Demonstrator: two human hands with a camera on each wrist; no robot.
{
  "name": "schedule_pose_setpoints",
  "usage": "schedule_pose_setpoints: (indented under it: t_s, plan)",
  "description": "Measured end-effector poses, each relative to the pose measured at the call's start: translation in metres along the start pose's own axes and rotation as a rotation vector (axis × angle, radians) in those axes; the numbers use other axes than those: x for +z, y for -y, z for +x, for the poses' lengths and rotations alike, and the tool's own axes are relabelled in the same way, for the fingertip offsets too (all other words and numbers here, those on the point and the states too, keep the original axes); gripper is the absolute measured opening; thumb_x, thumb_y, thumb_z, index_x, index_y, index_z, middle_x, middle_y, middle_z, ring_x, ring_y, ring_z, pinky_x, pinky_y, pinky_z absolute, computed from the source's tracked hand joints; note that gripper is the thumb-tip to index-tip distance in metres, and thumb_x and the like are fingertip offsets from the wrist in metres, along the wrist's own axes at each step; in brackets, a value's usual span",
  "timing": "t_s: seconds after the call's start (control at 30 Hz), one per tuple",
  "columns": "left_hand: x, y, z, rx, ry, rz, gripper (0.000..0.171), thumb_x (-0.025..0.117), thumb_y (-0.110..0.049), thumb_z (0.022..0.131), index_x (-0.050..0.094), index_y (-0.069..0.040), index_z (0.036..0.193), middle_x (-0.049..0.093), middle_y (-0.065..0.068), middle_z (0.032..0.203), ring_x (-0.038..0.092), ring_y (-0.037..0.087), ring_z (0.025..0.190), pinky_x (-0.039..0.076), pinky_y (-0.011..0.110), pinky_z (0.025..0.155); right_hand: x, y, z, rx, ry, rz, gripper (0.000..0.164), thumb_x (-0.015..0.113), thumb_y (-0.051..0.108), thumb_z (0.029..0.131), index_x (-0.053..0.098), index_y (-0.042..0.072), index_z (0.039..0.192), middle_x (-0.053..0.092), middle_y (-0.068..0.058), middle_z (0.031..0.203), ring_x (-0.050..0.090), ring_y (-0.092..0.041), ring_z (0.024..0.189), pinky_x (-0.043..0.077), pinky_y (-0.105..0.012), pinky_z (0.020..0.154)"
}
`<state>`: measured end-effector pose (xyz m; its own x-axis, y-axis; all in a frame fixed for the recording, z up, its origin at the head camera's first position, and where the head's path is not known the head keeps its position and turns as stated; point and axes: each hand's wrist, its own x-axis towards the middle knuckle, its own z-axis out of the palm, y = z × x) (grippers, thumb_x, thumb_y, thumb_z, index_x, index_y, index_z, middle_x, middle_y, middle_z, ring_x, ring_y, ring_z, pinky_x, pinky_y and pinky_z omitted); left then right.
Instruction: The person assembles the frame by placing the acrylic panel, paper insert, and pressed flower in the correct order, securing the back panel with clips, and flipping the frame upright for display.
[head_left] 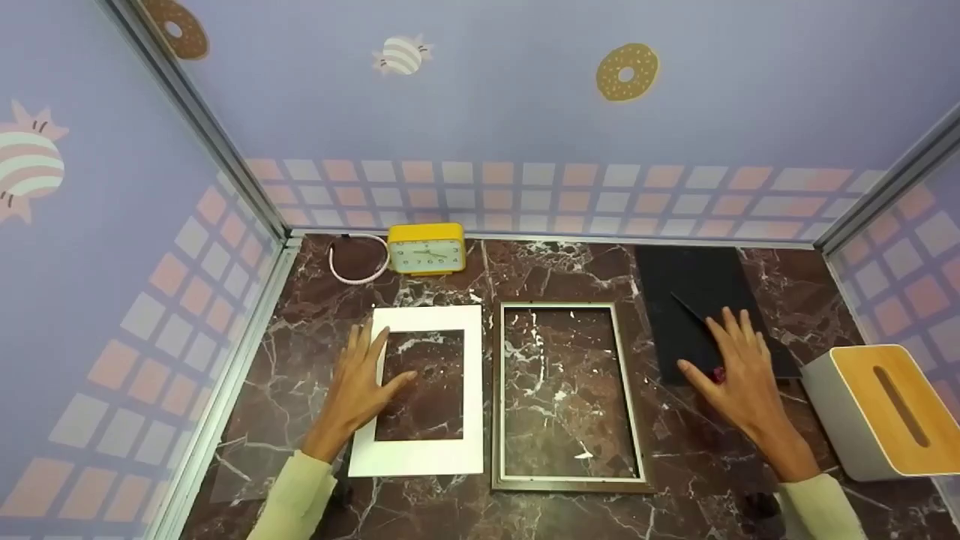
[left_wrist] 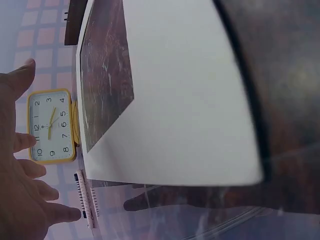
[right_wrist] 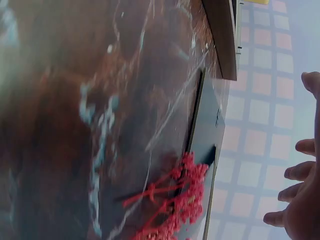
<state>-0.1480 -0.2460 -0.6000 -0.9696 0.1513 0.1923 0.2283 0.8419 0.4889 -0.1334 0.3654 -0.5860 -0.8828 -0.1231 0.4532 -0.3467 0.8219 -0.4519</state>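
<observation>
My left hand (head_left: 360, 386) is spread over the left edge of a white picture mat (head_left: 427, 457), which has a rectangular window. In the left wrist view its fingers (left_wrist: 35, 190) are apart and hold nothing. Right of the mat lies a brown picture frame (head_left: 570, 484) with a silvery inner edge. My right hand (head_left: 742, 382), fingers spread, is over a black backing board (head_left: 679, 270) with a raised flap. Small red flowers (right_wrist: 185, 200) on stems lie by the board, mostly hidden beneath this hand in the head view.
A yellow alarm clock (head_left: 427, 249) and a pale pink ring-shaped band (head_left: 360, 282) stand at the back left. On the right is a tissue box (head_left: 847, 420) with a wooden lid. Patterned walls enclose the marbled tabletop (head_left: 555, 277) at the back and sides.
</observation>
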Motion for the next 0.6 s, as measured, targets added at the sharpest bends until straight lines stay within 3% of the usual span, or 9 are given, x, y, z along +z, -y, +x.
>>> schedule_pose_setpoints:
  t_s: [0.33, 0.6]
  plan:
    - [0.0, 0.003, -0.011, -0.073, -0.038, -0.216, 0.085, 0.083, -0.041, 0.1, 0.046, 0.0, 0.165, 0.027, 0.027, 0.178, 0.021, 0.053, 0.164, 0.025, 0.074, 0.128, 0.022, 0.013, -0.002, -0.041, -0.069, 0.079, 0.079, 0.088, 0.016, 0.085, 0.058, -0.006, 0.154, 0.044, -0.032, 0.167, 0.036, -0.059, 0.155, 0.032, -0.089, 0.112]
    - [0.006, 0.003, -0.023, -0.057, -0.099, -0.362, 0.075, 0.085, -0.026, 0.099, 0.052, 0.004, 0.16, 0.036, 0.027, 0.174, 0.03, 0.052, 0.162, 0.031, 0.072, 0.126, 0.04, 0.025, -0.006, -0.045, -0.096, 0.179, 0.074, 0.09, 0.007, 0.084, 0.06, -0.008, 0.151, 0.052, -0.032, 0.16, 0.044, -0.06, 0.148, 0.033, -0.073, 0.124]
